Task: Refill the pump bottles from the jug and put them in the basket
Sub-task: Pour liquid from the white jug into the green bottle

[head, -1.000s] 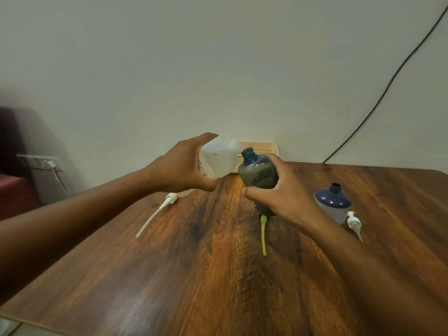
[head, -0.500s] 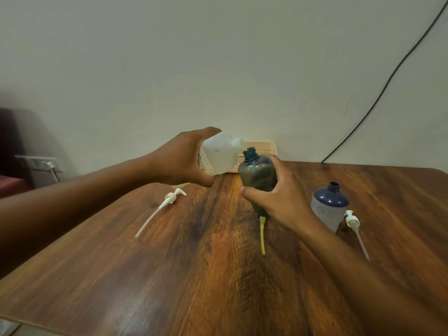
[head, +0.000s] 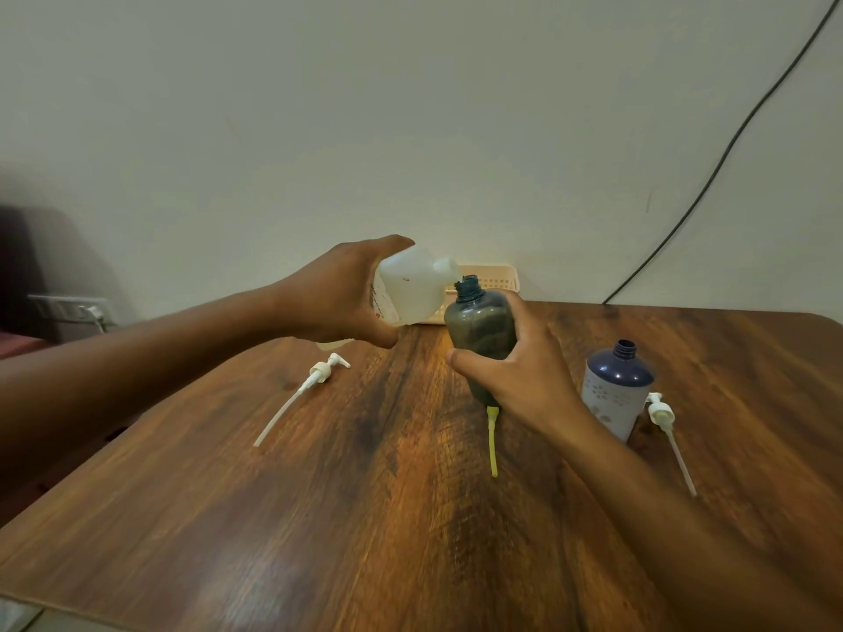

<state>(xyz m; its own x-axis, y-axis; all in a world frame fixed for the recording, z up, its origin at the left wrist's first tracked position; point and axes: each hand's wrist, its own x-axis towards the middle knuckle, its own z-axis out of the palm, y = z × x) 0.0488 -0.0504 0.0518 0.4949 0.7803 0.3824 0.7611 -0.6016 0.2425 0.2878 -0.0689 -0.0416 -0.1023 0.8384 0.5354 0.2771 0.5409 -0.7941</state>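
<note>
Jug (head: 413, 289) tipped further, spout now at neck | bottle (head: 479, 326) smoky-grey, uncapped

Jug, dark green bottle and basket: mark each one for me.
jug (head: 410, 291), head view, on its translucent side wall.
dark green bottle (head: 479, 323), head view, on its rounded shoulder.
basket (head: 495, 278), head view, on its perforated front wall.

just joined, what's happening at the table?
A person is refilling pump bottles. The left hand tips a white jug so its spout meets the open neck of a dark green bottle, which the right hand holds. Whether liquid is flowing cannot be seen. A blue bottle stands uncapped at the right, and three removed pumps lie on the table. The basket sits by the wall behind the hands.
</note>
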